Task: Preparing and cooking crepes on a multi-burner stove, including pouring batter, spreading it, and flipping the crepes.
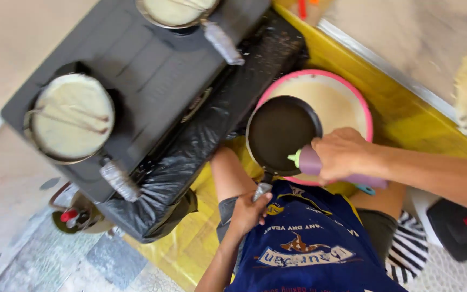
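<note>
Blue apron (309,243) below; stove (152,70) beside hand-held pan (281,132).

A white-and-brown printed label (304,254) (lettered band, small figure) sits on the blue apron (320,270).

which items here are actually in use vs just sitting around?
In use:
- left hand gripping the handle of the dark empty pan
- right hand holding a purple brush at the pan's rim
- pink-rimmed batter bowl under the pan
- two batter-filled pans on the black stove

Lying about:
- black case
- striped cloth
- red-knobbed gas fitting
</note>
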